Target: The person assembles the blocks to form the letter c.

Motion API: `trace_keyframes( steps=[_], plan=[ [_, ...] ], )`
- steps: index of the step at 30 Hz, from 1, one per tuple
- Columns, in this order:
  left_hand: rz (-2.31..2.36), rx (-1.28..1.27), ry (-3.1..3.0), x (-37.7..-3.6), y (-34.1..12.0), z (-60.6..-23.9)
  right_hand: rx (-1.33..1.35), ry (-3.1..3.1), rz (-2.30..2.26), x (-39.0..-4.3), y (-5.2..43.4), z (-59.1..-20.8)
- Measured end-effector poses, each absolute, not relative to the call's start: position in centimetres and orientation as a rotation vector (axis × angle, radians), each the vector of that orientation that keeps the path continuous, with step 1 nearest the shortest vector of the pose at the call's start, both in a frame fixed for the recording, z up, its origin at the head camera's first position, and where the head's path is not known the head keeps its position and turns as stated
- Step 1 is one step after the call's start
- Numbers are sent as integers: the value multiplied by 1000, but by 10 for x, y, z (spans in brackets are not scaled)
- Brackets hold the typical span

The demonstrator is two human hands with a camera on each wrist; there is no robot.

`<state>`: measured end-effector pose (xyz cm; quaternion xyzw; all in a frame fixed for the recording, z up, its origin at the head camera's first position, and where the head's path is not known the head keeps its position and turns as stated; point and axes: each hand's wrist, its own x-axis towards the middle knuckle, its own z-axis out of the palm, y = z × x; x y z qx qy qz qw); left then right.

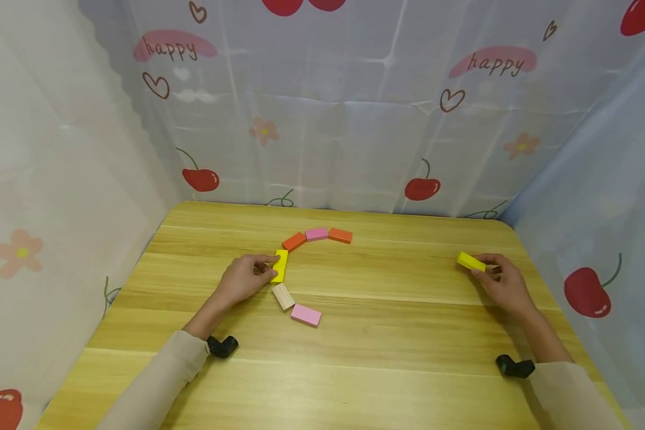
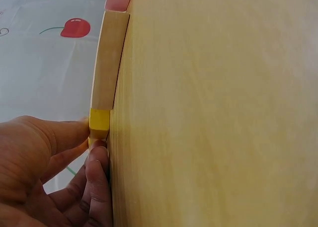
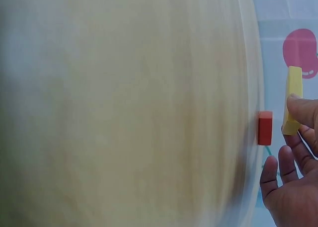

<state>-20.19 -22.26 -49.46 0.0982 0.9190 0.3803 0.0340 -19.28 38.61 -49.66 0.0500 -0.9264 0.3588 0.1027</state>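
Here the left hand (image 1: pixel 242 279) pinches a yellow block (image 1: pixel 280 266) between thumb and fingertips, the block lying flat on the wooden table (image 1: pixel 355 358) left of the middle. It sits in a curved row: beyond it, toward the far edge, lie an orange block (image 1: pixel 294 241), a pink block (image 1: pixel 316 233) and a second orange block (image 1: pixel 340 235); nearer the front edge lie a plain wood block (image 1: pixel 282 296) and another pink block (image 1: pixel 306 315). Well apart, near the right edge, the right hand (image 1: pixel 502 283) grips a second yellow block (image 1: pixel 470 261) in its fingertips, raised just off the table.
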Motion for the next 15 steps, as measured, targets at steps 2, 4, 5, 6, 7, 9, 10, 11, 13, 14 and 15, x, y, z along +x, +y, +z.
trace_keyframes(
  steps=[2,4,5,6,7,9,10,11,13,14,15],
  plan=[
    [1169,306,2830,-203,-223,-495,162,-2737,1071,-191,383,-495],
    [1171,308,2831,-203,-223,-496,163,-2752,1076,-190,381,-494],
    [1172,309,2830,-203,-223,-496,160,-2759,1077,-190,380,-494],
    [1173,308,2829,-203,-223,-496,158,-2763,1077,-189,379,-494],
    [1173,307,2828,-203,-223,-496,158,-2766,1081,-189,378,-493],
    [1175,304,2825,-203,-223,-496,166,-2769,1091,-188,376,-493],
    [1176,302,2824,-203,-223,-496,173,-2770,1096,-188,374,-492],
    [1175,301,2824,-203,-223,-496,182,-2770,1103,-187,373,-492],
    [1176,300,2823,-203,-223,-495,198,-2772,1114,-186,370,-491],
    [1175,301,2823,-203,-223,-495,205,-2773,1119,-186,369,-491],
    [1175,303,2824,-203,-223,-495,213,-2775,1119,-186,368,-491]
  ],
)
